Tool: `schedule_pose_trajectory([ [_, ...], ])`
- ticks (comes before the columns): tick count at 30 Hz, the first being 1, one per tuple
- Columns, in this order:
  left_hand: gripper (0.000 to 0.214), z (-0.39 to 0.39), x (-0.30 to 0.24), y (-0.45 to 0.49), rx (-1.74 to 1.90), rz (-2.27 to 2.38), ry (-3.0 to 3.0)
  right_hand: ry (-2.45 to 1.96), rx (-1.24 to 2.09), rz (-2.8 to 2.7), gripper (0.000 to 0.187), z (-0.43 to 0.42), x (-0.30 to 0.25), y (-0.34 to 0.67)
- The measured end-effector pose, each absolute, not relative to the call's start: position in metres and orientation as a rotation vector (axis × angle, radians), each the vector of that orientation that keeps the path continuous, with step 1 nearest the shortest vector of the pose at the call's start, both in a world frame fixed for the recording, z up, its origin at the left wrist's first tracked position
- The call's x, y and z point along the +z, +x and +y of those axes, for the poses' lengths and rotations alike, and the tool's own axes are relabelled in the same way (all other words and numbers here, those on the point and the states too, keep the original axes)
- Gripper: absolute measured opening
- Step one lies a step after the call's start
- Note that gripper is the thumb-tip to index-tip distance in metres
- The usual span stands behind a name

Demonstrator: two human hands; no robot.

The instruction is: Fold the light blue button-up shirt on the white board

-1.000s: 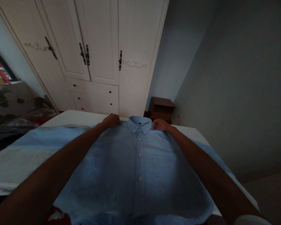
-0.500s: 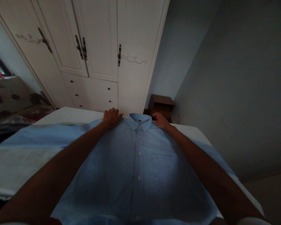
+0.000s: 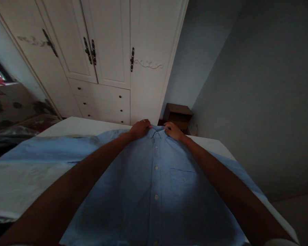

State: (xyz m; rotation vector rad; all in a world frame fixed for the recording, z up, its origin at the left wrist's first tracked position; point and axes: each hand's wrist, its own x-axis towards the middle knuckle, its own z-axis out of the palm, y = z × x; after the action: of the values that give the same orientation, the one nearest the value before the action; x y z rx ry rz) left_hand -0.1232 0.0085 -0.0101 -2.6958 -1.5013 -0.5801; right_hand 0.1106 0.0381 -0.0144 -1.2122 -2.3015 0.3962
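A light blue button-up shirt lies front up and spread out on a white table, its collar at the far edge. Both sleeves reach out sideways. My left hand is closed on the left side of the collar. On the collar's right side, my right hand grips the fabric with bent fingers. The placket buttons run down the middle toward me, and a chest pocket shows on the right. My fingertips are partly hidden behind the collar.
Beyond the table stands a white wardrobe with dark handles and drawers. A small brown cabinet sits behind the table near the corner. A grey wall rises on the right. Dark cloth lies at the far left.
My left hand has moved right from the shoulder to the collar. My right hand has shifted slightly onto the collar, which now looks lower and narrower between both hands.
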Motion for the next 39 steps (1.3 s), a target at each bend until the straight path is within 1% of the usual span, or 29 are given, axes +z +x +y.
schedule_pose_trajectory([
  [5, 0.027, 0.017, -0.026, -0.115, -0.646, -1.671, -2.659, -1.264, 0.473, -2.162, 0.009, 0.045, -0.032, 0.111],
  [6, 0.026, 0.017, -0.028, -0.115, -0.68, -1.682, -2.654, -1.259, 0.494, -2.134, 0.013, 0.046, -0.036, 0.111],
  [8, 0.025, 0.016, -0.031, -0.118, -0.77, -1.684, -2.643, -1.245, 0.537, -2.074, 0.027, 0.049, -0.042, 0.112],
  [10, 0.031, 0.015, -0.033, -0.123, -0.864, -1.674, -2.626, -1.238, 0.579, -2.012, 0.042, 0.052, -0.046, 0.115],
  [11, 0.036, 0.015, -0.033, -0.126, -0.935, -1.679, -2.613, -1.238, 0.599, -1.985, 0.046, 0.053, -0.047, 0.116],
  [13, 0.046, 0.017, -0.034, -0.131, -1.113, -1.733, -2.606, -1.242, 0.64, -1.946, 0.045, 0.056, -0.047, 0.12],
  [16, 0.052, 0.024, -0.032, -0.14, -1.25, -1.882, -2.683, -1.246, 0.705, -1.927, 0.034, 0.059, -0.046, 0.125],
  [18, 0.05, 0.027, -0.028, -0.146, -1.168, -1.907, -2.775, -1.255, 0.73, -1.921, 0.029, 0.059, -0.044, 0.126],
  [22, 0.036, 0.03, -0.019, -0.153, -1.057, -1.861, -2.808, -1.288, 0.722, -1.909, 0.025, 0.06, -0.043, 0.124],
  [27, 0.033, 0.029, -0.022, -0.139, -1.056, -1.874, -2.646, -1.302, 0.654, -1.961, 0.024, 0.064, -0.039, 0.12],
  [31, 0.034, 0.026, -0.027, -0.128, -0.962, -1.9, -2.574, -1.309, 0.54, -2.053, 0.019, 0.063, -0.037, 0.113],
  [34, 0.038, 0.018, -0.022, -0.133, -0.872, -1.854, -2.599, -1.284, 0.469, -2.101, 0.022, 0.055, -0.034, 0.11],
  [36, 0.04, 0.01, -0.013, -0.139, -0.82, -1.767, -2.639, -1.215, 0.378, -2.172, 0.028, 0.045, -0.029, 0.11],
  [39, 0.038, -0.001, 0.002, -0.145, -0.625, -1.447, -2.787, -1.009, 0.234, -2.446, 0.035, 0.027, -0.017, 0.113],
])
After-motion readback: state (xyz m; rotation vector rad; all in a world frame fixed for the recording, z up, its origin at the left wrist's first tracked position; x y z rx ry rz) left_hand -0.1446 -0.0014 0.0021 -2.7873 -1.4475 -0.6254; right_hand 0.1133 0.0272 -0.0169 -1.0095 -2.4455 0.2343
